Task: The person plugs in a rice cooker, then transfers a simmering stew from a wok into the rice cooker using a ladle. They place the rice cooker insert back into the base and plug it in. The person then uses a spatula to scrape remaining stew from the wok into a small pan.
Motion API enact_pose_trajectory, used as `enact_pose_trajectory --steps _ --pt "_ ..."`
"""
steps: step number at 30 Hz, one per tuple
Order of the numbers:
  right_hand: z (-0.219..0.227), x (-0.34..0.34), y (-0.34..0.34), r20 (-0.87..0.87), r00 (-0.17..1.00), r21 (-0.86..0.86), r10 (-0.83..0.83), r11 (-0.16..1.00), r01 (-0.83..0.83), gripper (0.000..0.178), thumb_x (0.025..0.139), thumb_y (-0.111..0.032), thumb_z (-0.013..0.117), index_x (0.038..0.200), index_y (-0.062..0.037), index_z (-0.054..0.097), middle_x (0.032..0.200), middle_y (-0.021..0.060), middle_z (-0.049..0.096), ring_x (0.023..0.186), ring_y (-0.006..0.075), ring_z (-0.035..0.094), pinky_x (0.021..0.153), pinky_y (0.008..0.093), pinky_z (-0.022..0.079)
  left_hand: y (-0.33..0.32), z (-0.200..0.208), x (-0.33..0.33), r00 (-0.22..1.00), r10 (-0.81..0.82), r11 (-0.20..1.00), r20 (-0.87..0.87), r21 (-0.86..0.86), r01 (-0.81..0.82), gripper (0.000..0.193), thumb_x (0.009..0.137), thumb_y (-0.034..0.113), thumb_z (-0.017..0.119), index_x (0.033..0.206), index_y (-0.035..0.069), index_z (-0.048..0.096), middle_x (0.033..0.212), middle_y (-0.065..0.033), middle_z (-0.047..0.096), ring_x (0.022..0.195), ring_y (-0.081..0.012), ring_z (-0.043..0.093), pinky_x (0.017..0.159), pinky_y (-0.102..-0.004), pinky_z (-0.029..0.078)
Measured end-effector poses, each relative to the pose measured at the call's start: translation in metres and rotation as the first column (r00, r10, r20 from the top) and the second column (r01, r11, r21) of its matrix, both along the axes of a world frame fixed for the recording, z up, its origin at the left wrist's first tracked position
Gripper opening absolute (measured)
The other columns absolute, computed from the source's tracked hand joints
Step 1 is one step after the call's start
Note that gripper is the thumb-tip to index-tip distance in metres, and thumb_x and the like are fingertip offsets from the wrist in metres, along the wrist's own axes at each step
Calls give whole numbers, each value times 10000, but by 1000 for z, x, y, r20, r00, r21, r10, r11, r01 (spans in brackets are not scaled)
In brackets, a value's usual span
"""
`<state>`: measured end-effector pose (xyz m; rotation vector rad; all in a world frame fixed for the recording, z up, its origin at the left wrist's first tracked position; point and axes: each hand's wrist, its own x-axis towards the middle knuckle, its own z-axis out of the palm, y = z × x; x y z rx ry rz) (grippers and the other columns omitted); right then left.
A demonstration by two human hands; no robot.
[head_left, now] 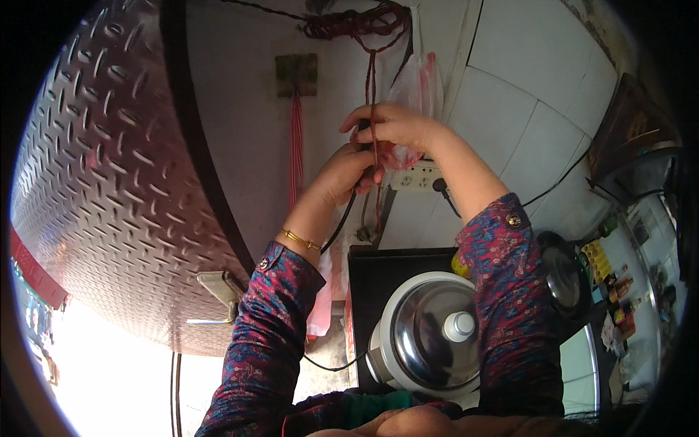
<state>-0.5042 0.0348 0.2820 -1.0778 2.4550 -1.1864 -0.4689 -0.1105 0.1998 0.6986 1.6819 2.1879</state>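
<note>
Both arms reach up toward the wall, and my two hands meet at a hanging twisted red wire (372, 79). My left hand (344, 173) is closed on a black power cord (339, 227), which runs down past my wrist. Just above it, the fingers of my right hand (402, 128) curl around a small dark piece at the cord's upper end; they hide most of it, so its kind cannot be made out. The red wire passes in front of the right fingers. Below stands a white cooker (387, 320) with a shiny steel lid (429, 331) and white knob.
A white socket strip (416, 179) with a black plug (440, 186) sits just right of my hands. Behind them hangs a clear plastic bag (426, 87). A coiled red wire bundle (357, 23) is above. The textured brown door (131, 182) stands left, a dark pan (562, 273) right.
</note>
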Motion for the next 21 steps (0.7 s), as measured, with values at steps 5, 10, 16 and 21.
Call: enact_pose_trajectory --steps 5,10,16,21 --pt "2 12 14 -147 965 -100 -218 974 205 284 804 -153 662 1038 6 647 869 82 661 786 154 625 626 275 496 -10 -19 -13 985 83 996 -152 -12 -86 247 870 224 501 896 16 632 664 -76 596 525 -166 528 486 -284 396" --pt "10 35 40 -263 868 -217 -420 903 371 201 862 -96 602 1035 1 634 966 68 641 803 122 610 664 242 500 -19 -27 -12 701 232 772 -674 -311 -555 344 872 328 559 978 9 634 762 -111 639 713 -221 611 648 -338 475" --pt "10 49 70 -143 814 -387 -563 789 477 207 880 -117 600 1062 -23 632 989 61 638 860 128 604 690 264 496 -14 -20 13 641 174 670 -747 -387 -633 386 820 365 587 943 5 651 845 -231 645 828 -383 627 747 -418 484" --pt "19 70 115 -33 781 -596 -624 639 486 234 865 -140 629 1042 12 631 975 76 635 843 153 597 685 288 514 -15 -28 -6 654 188 655 -733 -402 -639 336 836 319 541 880 10 667 880 -222 644 848 -397 619 752 -456 475"
